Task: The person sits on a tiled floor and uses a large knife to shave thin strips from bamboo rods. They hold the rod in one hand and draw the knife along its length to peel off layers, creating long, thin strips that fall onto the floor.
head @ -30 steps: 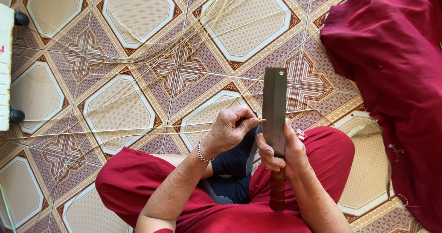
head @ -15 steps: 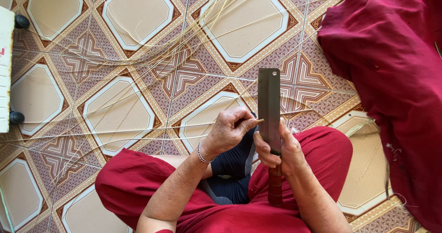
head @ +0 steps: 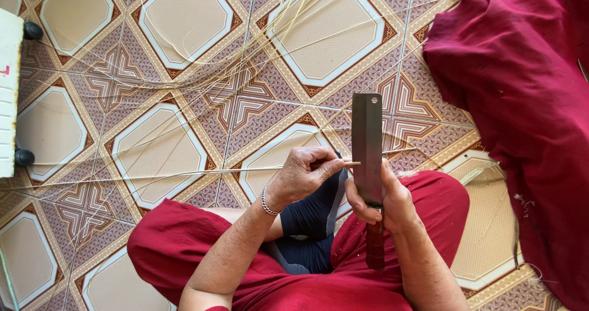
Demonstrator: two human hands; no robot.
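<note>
Cleaver (head: 367,148) blade stands upright in the view, its long axis running straight away from the person, squared tip far and reddish wooden handle near, down in the lap. The right hand (head: 383,203) is wrapped tight around the top of that handle. The left hand (head: 302,174) pinches a thin bamboo strip (head: 153,176) whose end meets the blade's left edge; the strip lies crosswise, stretching out leftward over the floor. The two hands sit just beside each other above crossed legs in dark red trousers (head: 184,252). The tiled floor (head: 165,145) carries cream and maroon patterns, strewn with many more pale slivers. A dark red cloth (head: 521,102) lies heaped at right.
</note>
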